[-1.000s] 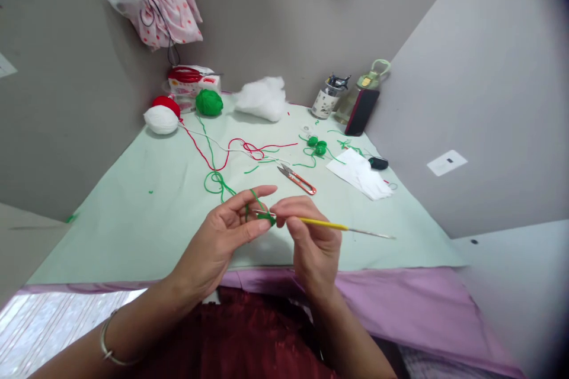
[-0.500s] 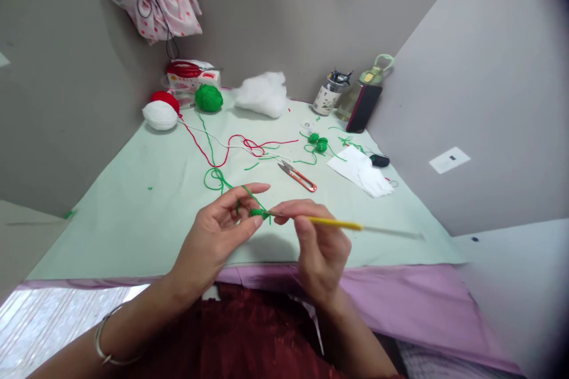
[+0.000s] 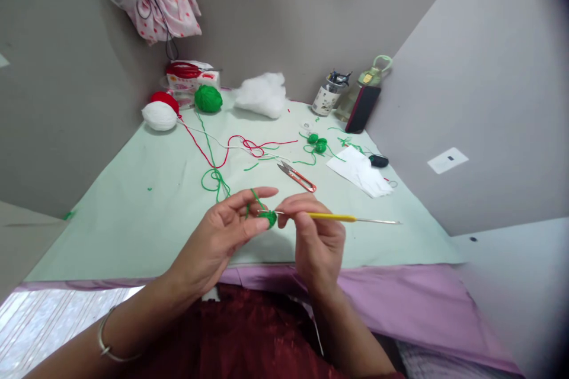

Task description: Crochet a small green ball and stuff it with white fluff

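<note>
- Green crochet piece (image 3: pixel 268 217) sits pinched in the left hand (image 3: pixel 222 237), near the table's (image 3: pixel 133 213) near edge.
- Right hand (image 3: pixel 317 240) grips a yellow crochet hook (image 3: pixel 331 217), tip in the piece.
- Red snips (image 3: pixel 297 177) lie just beyond.

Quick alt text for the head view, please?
The left hand pinches a small green crochet piece while the right hand holds a yellow crochet hook against it. Red snips lie beyond on the pale green table.

Grey walls (image 3: pixel 267 18) meet in a corner, top centre; rt wall (image 3: pixel 489 59) carries a small white plate (image 3: pixel 447 160). Pink spotted garment (image 3: pixel 171 3) hangs upper left. Pale green table cover (image 3: pixel 133 213) fills the middle, w/ pink cloth (image 3: pixel 400 302) along its near edge. Soft, even light.
</note>
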Available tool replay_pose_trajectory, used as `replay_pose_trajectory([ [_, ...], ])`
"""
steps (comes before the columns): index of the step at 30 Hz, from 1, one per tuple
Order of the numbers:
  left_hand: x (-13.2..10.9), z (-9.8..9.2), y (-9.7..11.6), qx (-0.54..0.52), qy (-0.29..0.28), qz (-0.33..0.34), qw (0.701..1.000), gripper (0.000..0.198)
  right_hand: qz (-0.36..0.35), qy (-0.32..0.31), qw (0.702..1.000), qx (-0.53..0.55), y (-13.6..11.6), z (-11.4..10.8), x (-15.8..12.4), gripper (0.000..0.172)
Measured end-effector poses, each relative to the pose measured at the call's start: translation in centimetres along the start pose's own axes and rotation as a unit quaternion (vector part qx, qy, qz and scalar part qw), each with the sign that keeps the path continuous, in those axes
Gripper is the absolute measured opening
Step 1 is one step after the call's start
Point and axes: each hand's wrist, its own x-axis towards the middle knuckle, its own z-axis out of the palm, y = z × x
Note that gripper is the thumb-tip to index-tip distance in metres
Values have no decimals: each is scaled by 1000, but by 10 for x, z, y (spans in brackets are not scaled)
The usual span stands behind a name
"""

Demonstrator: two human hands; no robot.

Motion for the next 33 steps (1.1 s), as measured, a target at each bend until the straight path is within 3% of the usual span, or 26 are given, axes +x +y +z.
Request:
replay_pose_trajectory([
  [2, -1, 2, -4, 31, 1, 25, 999, 35, -10, -14, 1000, -17, 2, 2, 0, 18],
  [5, 0, 5, -8, 33, 22, 41, 998, 41, -83, -11, 989, -120, 6, 3, -7, 23],
  [9, 3, 4, -5, -47, -12, -50, 998, 41, -185, -24, 950, -251, 7, -1, -11, 30],
  [11, 5, 2, -2, -82, -22, -89, 992, 33, -149, 6, 970, -192, 5, -3, -7, 25],
  [14, 7, 2, 1, -77, -9, -58, 995, 27, -33, 46, 997, -51, 2, -3, 0, 19],
  [18, 7, 4, -3, 13, -5, 14, 1000, 32, 26, 12, 999, -20, 2, -1, 4, 15],
  [24, 4, 1, -3, 89, 6, 40, 995, 29, 95, 5, 993, 63, 7, -4, 5, 21],
  [28, 3, -1, -2, 98, 11, 56, 994, 30, 86, -4, 993, 80, 2, -6, 6, 22],
  [31, 2, -1, -4, 142, 24, 85, 986, 31, 28, -19, 999, -25, -1, -6, 2, 22],
  [33, 1, 0, -7, 187, 54, 119, 974, 29, -54, -44, 990, -120, 0, -6, -3, 22],
])
